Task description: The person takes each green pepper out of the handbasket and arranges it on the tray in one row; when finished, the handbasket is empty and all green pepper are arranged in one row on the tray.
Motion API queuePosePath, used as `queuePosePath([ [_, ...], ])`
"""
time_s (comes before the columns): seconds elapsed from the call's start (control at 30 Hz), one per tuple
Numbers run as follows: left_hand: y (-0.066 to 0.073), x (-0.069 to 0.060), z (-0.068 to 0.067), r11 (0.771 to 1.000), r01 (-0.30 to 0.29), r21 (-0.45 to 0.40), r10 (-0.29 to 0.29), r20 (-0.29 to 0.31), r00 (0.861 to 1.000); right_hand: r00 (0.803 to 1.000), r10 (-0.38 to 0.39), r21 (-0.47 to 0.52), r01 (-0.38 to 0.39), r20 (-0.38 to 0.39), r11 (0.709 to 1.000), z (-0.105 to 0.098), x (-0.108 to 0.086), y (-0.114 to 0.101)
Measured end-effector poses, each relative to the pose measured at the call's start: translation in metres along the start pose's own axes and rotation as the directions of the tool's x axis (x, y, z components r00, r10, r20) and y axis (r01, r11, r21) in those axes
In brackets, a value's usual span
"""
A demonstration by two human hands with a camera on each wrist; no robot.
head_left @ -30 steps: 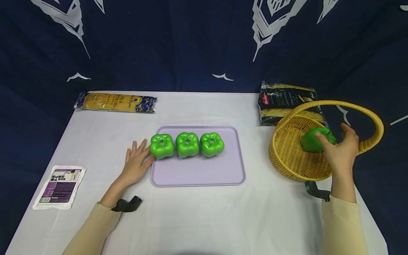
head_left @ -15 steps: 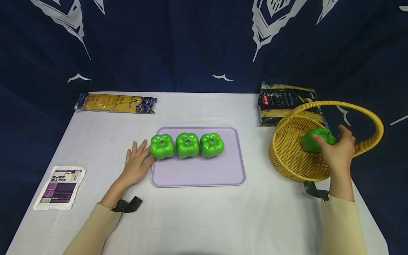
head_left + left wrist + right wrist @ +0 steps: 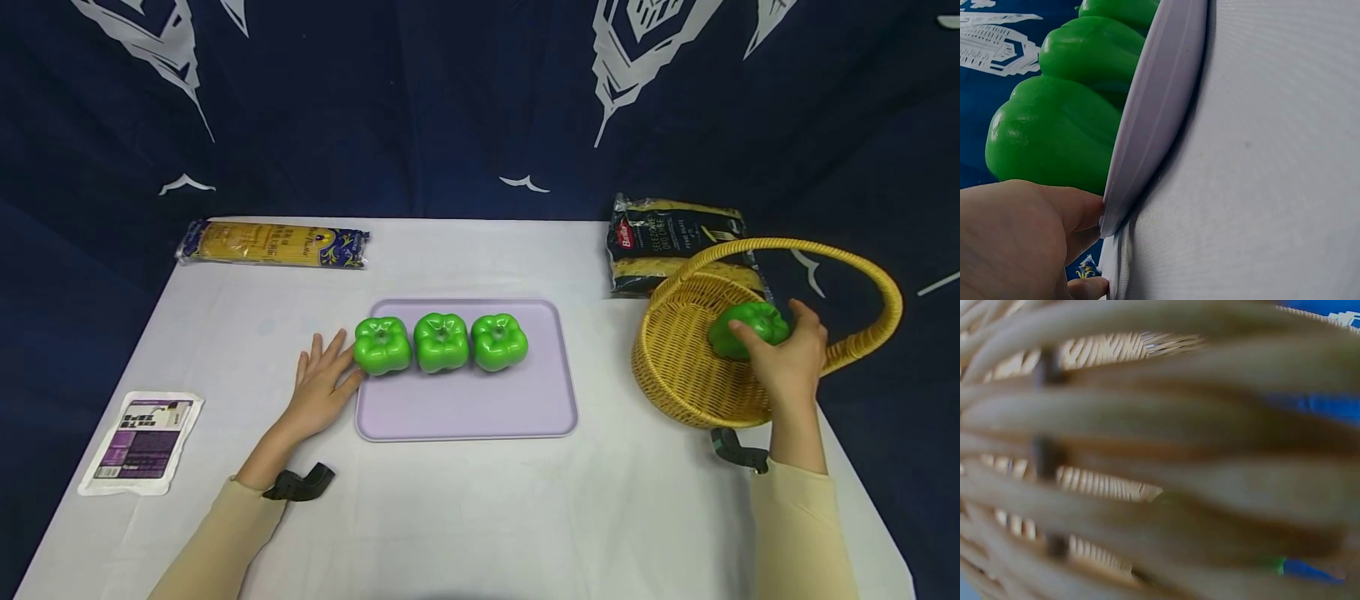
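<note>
In the head view, my left hand (image 3: 322, 394) rests with fingers spread on the table beside a lilac tray (image 3: 465, 417). Its fingertips meet the tray's left edge, close by a green bell pepper (image 3: 382, 345). On the tray, this pepper lines up with a second bell pepper (image 3: 441, 342) and a third bell pepper (image 3: 498, 342). My right hand (image 3: 793, 358) reaches into a yellow wicker basket (image 3: 675, 379), thumb and fingers spread about another bell pepper (image 3: 761, 321). The basket's weave (image 3: 1160, 425) blocks most of the right wrist view; finger contact is hidden.
The basket's tall handle (image 3: 862, 262) arches over my right hand. A black pasta packet (image 3: 667, 225) lies behind the basket. At the back left is a spaghetti packet (image 3: 273, 242); a white and purple pouch (image 3: 141, 442) lies at the left.
My right hand has shifted slightly left, its fingers nearer to the bell pepper in the basket. That pepper, my left hand and the tray stay where they were.
</note>
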State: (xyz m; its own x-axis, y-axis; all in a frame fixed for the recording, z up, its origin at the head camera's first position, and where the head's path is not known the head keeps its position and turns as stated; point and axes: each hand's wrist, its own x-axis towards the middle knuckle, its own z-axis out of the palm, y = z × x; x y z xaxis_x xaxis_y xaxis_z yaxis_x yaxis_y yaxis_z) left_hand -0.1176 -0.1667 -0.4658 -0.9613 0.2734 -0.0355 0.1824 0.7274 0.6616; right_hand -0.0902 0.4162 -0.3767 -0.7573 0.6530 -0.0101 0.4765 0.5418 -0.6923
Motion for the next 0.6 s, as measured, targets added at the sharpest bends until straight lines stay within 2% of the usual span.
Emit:
queuePosePath([
  [0.4,-0.001,0.0,0.0,1.0,0.007,0.002,-0.007,0.006,1.0,1.0,-0.003,-0.04,0.004,0.022,0.999,0.006,0.002,0.002],
  [0.6,-0.001,0.0,0.0,1.0,0.006,0.003,-0.006,0.005,1.0,1.0,-0.021,-0.062,0.021,-0.001,0.998,0.011,0.003,0.007],
])
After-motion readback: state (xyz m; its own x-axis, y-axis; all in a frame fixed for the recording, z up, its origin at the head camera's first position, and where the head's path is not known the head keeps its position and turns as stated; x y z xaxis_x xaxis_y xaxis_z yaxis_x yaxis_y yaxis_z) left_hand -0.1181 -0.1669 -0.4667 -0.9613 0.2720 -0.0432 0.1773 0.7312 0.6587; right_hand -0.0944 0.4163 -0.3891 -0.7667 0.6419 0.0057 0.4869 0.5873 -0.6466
